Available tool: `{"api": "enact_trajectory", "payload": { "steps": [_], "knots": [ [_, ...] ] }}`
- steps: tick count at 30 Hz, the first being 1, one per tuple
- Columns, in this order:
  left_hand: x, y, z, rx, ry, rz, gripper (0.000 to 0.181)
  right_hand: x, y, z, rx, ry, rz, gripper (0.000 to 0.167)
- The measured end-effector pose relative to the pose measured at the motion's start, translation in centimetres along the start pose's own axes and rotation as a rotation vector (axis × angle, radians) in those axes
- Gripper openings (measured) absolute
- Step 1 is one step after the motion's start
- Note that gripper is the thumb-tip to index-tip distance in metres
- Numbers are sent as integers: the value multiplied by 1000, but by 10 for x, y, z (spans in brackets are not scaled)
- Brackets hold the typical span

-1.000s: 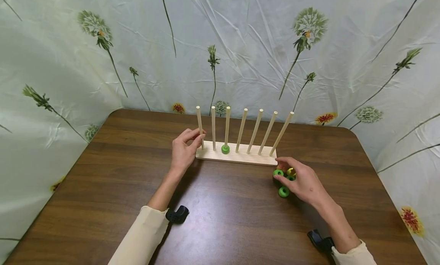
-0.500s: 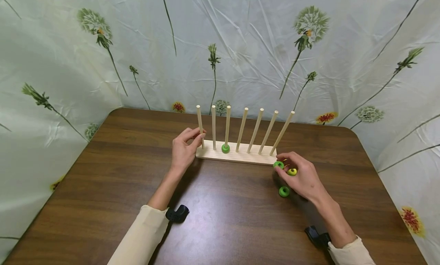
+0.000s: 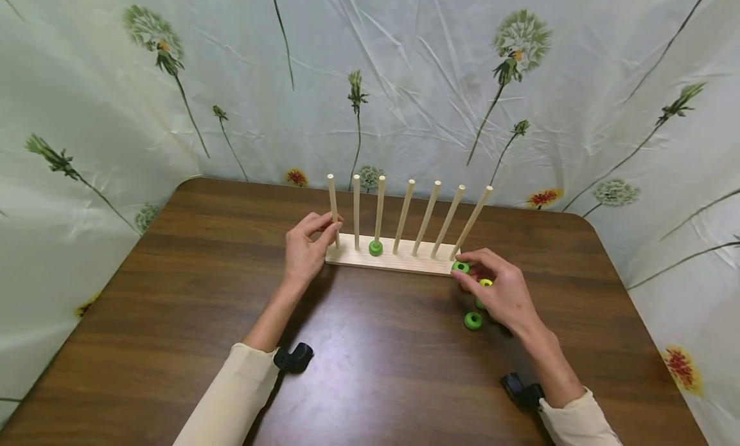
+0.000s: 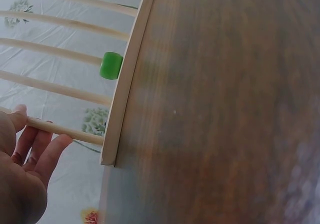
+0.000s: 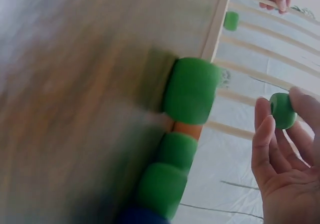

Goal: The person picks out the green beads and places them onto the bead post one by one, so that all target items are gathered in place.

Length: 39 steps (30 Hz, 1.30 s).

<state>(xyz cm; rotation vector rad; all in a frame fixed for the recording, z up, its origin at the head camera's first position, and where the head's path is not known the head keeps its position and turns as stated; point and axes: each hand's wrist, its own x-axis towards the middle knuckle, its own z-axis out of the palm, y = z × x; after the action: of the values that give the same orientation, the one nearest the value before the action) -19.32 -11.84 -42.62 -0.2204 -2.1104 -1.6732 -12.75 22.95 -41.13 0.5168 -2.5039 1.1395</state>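
A pale wooden peg rack (image 3: 399, 261) stands on the table, with several upright pegs in a row. My left hand (image 3: 305, 250) pinches the leftmost peg (image 4: 75, 133) between thumb and fingers, low on its length. One green bead (image 3: 376, 249) sits at the foot of the third peg from the left. Just in front of the rack's right end, my right hand (image 3: 507, 292) holds a second green bead (image 5: 285, 112) between thumb and fingertips, raised off the table. Its hole shows in the head view.
Beside the right hand lie a loose green bead (image 3: 473, 321), a yellow bead (image 3: 485, 283) and another green one (image 3: 480, 303) partly hidden by the hand. An orange bead (image 5: 187, 130) and a dark blue piece (image 5: 142, 216) show in the right wrist view. A flowered curtain (image 3: 428, 80) hangs behind the table.
My right hand has lifted the green bead from the loose group and brought it up and slightly left toward the rack's right end. The left hand keeps its grip on the peg.
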Motion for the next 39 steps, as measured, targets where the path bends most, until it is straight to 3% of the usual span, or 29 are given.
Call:
{"api": "enact_trajectory", "payload": {
  "steps": [8,13,20,39],
  "knots": [
    [2,1,-2,16,-8,12,17,7,-7,0,124,-21,79,32],
    [2,1,0,5,-6,3,17,11,-9,-1,131,-23,70,35],
    [2,0,3,-4,-10,3,18,15,-13,1,230,-19,68,39],
    [0,1,-1,17,-8,-13,16,33,-29,7,247,10,19,35]
  ]
}}
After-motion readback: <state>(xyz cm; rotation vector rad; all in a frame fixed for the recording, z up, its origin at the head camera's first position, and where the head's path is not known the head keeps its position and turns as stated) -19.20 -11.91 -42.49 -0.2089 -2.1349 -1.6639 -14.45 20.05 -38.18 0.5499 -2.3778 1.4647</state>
